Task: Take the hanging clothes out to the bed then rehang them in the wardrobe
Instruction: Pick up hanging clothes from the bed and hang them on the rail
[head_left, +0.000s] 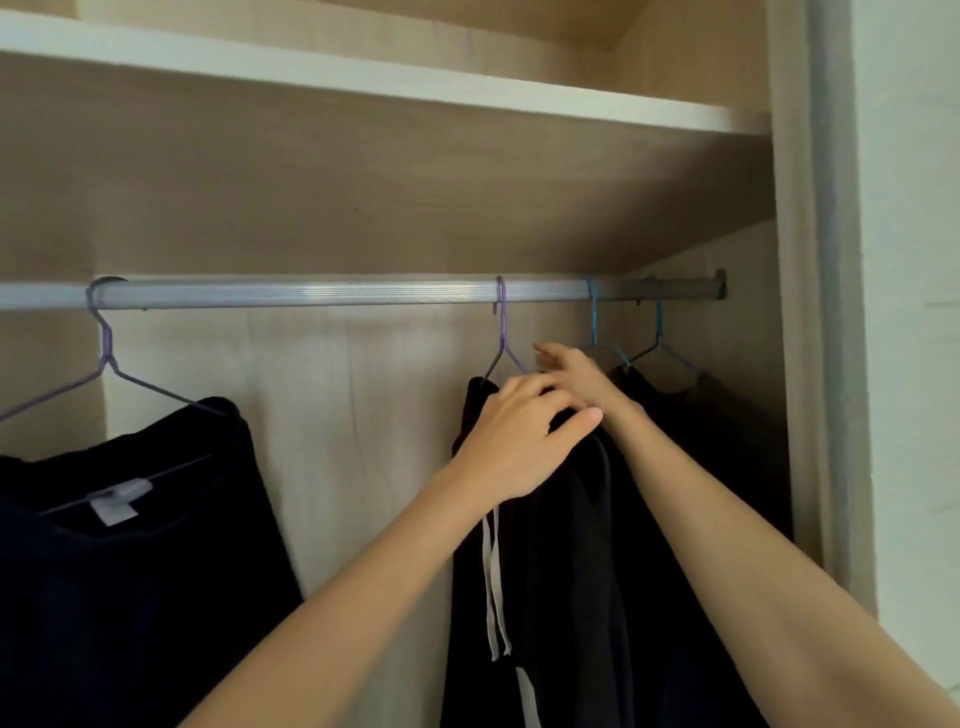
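Judging from the rail (311, 293), hung with dark clothes (130, 545), we are either starting or nearly finished; our left hand (519, 436) grips the drawstring garment (561, 571), right hand (576, 374) straight-fingered behind it.

A silver rail (337, 293) runs from 9 to 3 o'clock beneath a white-edged shelf (363, 78). Hooked over it are a purple hanger (106, 357) at 9 o'clock, a second purple hanger (502, 332) just right of centre, and a blue hanger (594, 322) and another blue hanger (658, 325) toward 3 o'clock.
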